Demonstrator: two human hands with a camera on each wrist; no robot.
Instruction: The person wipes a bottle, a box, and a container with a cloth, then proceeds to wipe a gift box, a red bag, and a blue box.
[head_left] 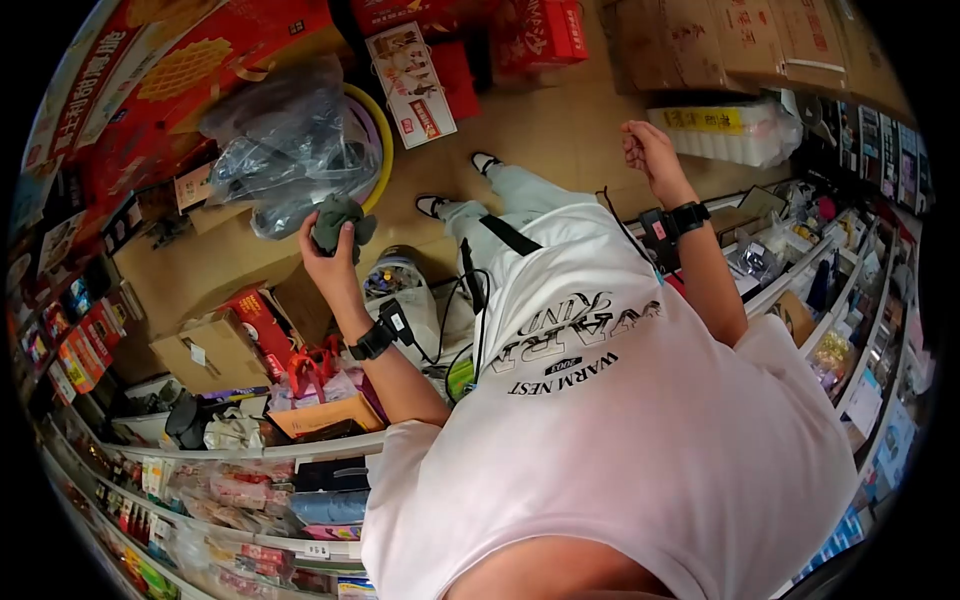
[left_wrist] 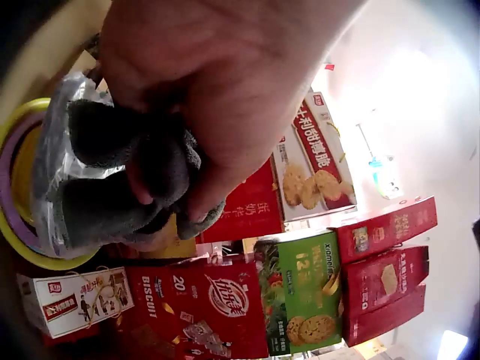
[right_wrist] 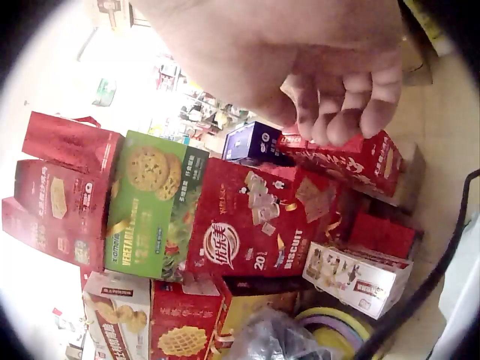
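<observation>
Gripping left hand [head_left: 330, 268]: curled around a dark grey cloth bundle [head_left: 338, 224]
Right hand [head_left: 657, 162]: left loosely curled, nothing held
Bundle: held before a plastic bag [head_left: 285, 150], near the tub's yellow rim [head_left: 387, 150]
Bag: spread across that rim

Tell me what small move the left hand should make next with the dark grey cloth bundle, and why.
Probably shift the left hand slightly toward the clear plastic bag: it grips the dark grey cloth bundle close by the bag's near edge, while the right hand is empty and well away.
</observation>
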